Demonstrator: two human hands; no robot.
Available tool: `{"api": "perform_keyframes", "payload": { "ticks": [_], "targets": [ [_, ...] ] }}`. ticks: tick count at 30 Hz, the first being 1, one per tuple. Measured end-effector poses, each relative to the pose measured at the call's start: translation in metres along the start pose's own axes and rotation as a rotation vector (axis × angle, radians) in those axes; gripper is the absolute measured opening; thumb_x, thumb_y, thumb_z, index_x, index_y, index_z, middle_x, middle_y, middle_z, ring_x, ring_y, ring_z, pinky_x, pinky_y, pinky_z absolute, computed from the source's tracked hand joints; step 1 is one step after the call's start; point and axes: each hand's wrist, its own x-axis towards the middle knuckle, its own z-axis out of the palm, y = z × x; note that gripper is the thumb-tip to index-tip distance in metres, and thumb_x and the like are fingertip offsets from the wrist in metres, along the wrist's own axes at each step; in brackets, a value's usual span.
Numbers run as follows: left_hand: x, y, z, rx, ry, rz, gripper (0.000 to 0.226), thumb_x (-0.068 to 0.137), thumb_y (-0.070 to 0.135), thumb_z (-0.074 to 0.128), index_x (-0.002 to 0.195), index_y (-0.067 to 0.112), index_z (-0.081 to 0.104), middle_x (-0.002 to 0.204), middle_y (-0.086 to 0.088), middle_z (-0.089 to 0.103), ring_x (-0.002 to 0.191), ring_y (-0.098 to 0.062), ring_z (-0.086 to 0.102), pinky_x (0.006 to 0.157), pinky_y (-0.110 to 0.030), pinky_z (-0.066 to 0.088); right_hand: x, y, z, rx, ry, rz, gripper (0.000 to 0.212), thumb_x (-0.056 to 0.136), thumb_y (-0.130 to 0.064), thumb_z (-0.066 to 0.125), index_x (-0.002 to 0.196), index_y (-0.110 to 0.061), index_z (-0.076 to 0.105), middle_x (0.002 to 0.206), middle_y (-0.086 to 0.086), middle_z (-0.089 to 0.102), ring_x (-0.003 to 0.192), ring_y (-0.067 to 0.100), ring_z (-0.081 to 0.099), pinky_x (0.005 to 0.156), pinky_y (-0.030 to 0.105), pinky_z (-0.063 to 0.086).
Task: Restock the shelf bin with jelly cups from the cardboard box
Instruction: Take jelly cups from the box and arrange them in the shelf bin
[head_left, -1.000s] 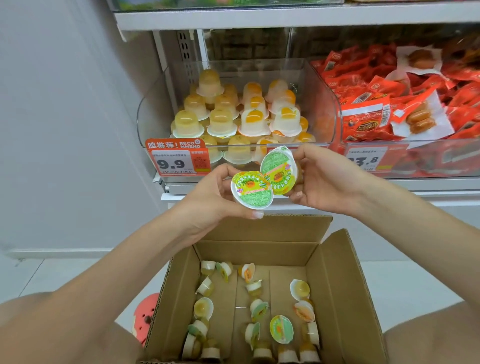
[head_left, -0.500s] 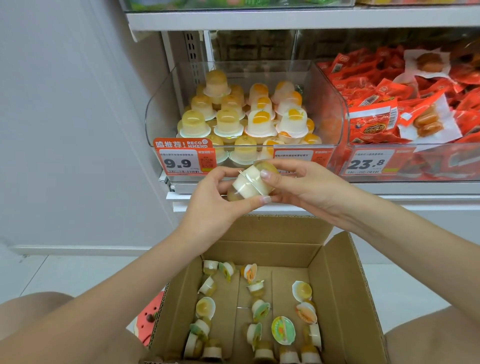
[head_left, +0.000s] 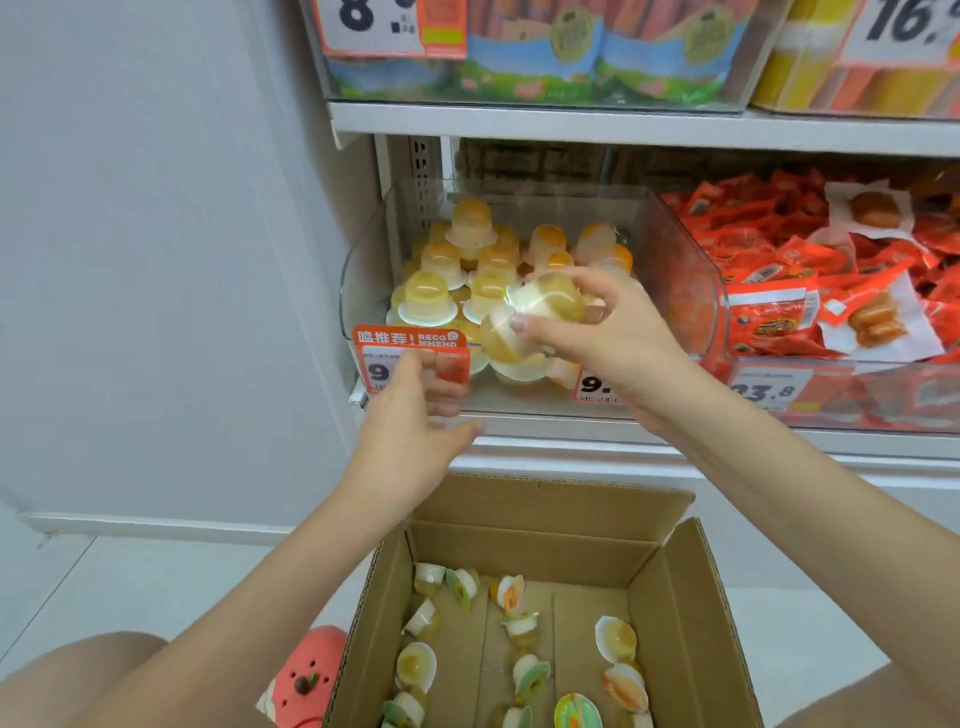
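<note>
Progress: partway | my right hand (head_left: 618, 332) is pinching two jelly cups (head_left: 535, 317) over the shelf bin (head_left: 675, 270) front edge | my left hand (head_left: 415, 436) is hanging loose-fingered, holding nothing | bin's looking well stacked | cardboard box (head_left: 670, 597) is still holding many cups across its floor

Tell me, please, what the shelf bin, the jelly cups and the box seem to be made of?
Shelf bin: clear glossy plastic, likely acrylic; stock shows through its walls. Jelly cups: thin translucent plastic, yellow filling visible. Cardboard box: matte brown corrugated card, with creased flaps.
</note>
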Motion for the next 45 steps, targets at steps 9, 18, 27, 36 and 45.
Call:
{"api": "perform_keyframes", "payload": {
  "ticks": [9,18,27,36,45],
  "targets": [
    [0.021,-0.033,-0.028,0.341,-0.276,-0.253,0.057,0.079,0.005,0.069,0.128,0.018,0.042,0.131,-0.004,0.046,0.111,-0.022,0.053,0.082,-0.03,0.049,0.117,-0.021,0.055,-0.567,0.078,-0.193,0.067,0.07,-0.036,0.08,0.128,-0.018,0.052,0.126,0.0,0.056,0.114,0.015,0.052,0.081,0.021,0.04],
    [0.017,-0.039,-0.027,0.383,-0.287,-0.212,0.057,0.082,-0.006,0.058,0.129,0.022,0.043,0.137,-0.005,0.042,0.113,-0.022,0.051,0.084,-0.029,0.047,0.124,-0.003,0.064,-0.674,0.047,-0.113,0.079,0.073,-0.032,0.081,0.134,-0.009,0.036,0.128,0.011,0.055,0.115,0.026,0.053,0.076,0.027,0.039],
    [0.014,-0.041,-0.025,0.372,-0.299,-0.2,0.055,0.083,-0.004,0.06,0.129,0.022,0.044,0.132,-0.004,0.045,0.107,-0.022,0.055,0.081,-0.031,0.05,0.114,0.009,0.063,-0.717,0.039,-0.114,0.076,0.074,-0.054,0.072,0.132,-0.021,0.035,0.129,0.009,0.054,0.124,0.029,0.037,0.094,0.04,0.038],
    [-0.005,-0.089,0.003,0.306,-0.327,-0.067,0.038,0.084,-0.001,0.056,0.117,0.016,0.048,0.113,-0.001,0.053,0.087,-0.014,0.055,0.076,-0.025,0.047,-0.07,0.093,0.032,-0.435,0.013,-0.293,0.018,0.084,-0.013,0.07,0.091,-0.02,0.054,0.081,-0.008,0.057,0.076,0.008,0.05,0.07,0.016,0.039],
    [-0.058,-0.201,0.129,0.885,-1.01,0.03,0.066,0.086,-0.015,0.042,0.143,0.014,0.029,0.137,-0.012,0.043,0.119,-0.029,0.048,0.09,-0.037,0.046,-0.131,0.314,0.006,-1.094,-0.829,0.555,0.053,0.089,-0.007,0.053,0.138,-0.022,0.039,0.131,0.006,0.048,0.109,0.024,0.055,0.085,0.034,0.05]
  ]
}}
